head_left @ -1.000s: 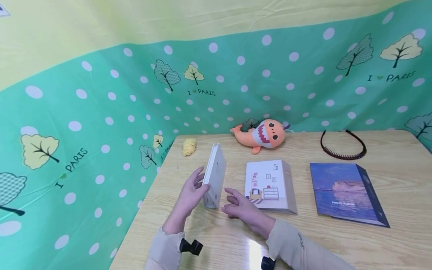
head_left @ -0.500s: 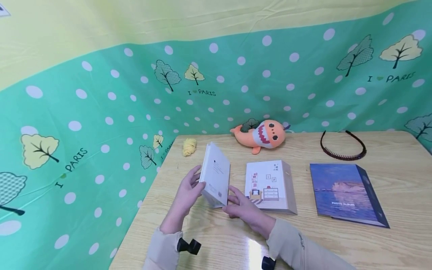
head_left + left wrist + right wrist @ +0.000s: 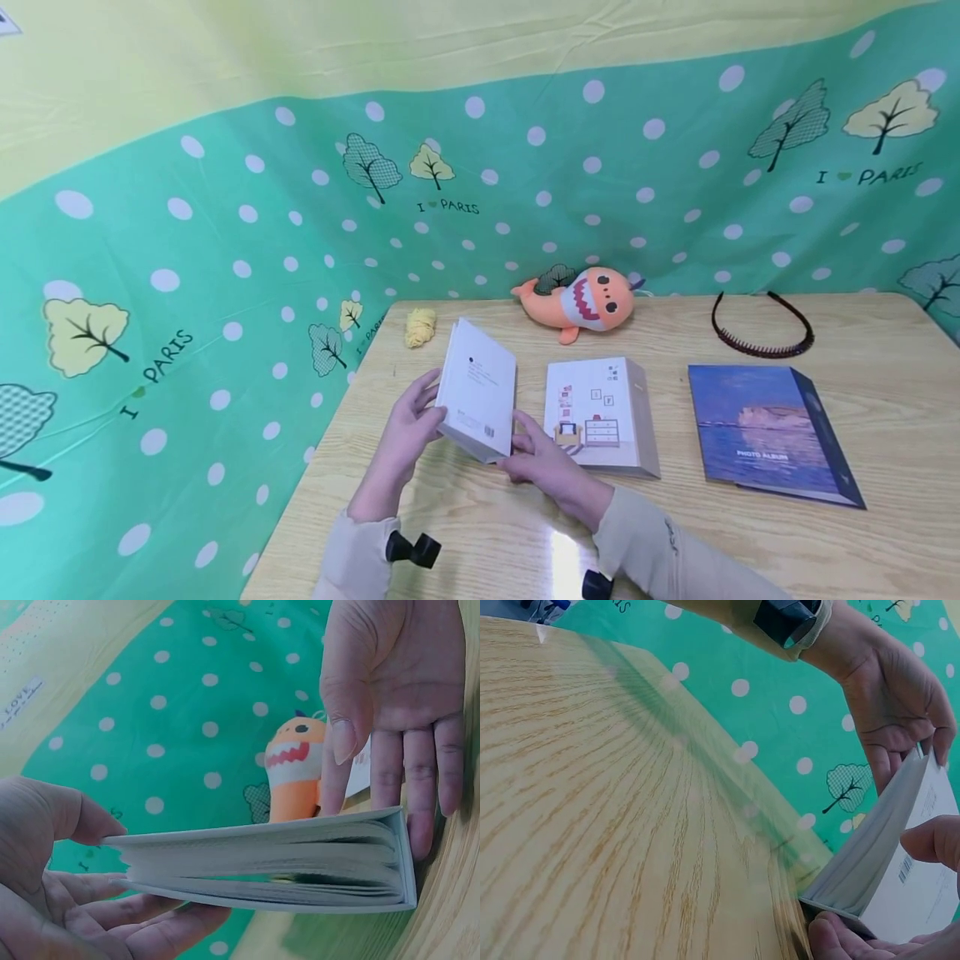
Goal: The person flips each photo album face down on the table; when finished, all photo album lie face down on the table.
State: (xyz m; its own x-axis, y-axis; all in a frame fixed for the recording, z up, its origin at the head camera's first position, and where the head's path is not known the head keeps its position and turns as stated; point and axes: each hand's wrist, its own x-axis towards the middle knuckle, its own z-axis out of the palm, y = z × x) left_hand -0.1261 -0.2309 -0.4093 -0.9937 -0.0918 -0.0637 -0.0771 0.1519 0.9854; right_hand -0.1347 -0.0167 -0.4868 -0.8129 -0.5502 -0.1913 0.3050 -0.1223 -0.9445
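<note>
A white photo album (image 3: pixel 480 387) with small print and a barcode on its cover stands tilted over the table. My left hand (image 3: pixel 405 429) grips its page-edge side; in the left wrist view the thumb lies on one cover and the fingers (image 3: pixel 157 922) under the other. Between the covers the pages (image 3: pixel 202 866) fan slightly apart. At the album's spine side is my right hand (image 3: pixel 551 467), its fingers straight along the spine's lower end. The right wrist view shows the right thumb (image 3: pixel 934 840) in front of the barcode cover and the fingertips (image 3: pixel 832 934) beneath the spine.
Right of the hands lies an album with a room drawing (image 3: pixel 592 408), then a blue photo album (image 3: pixel 765 425). A toothed headband (image 3: pixel 765 346), an orange plush shark (image 3: pixel 577 300) and a yellow yarn bundle (image 3: pixel 421 327) sit along the back, before a green dotted curtain (image 3: pixel 525 167).
The white album has turned from nearly edge-on to leaning left, so its barcode cover faces up more. My left hand has shifted slightly left; the right hand now meets the spine.
</note>
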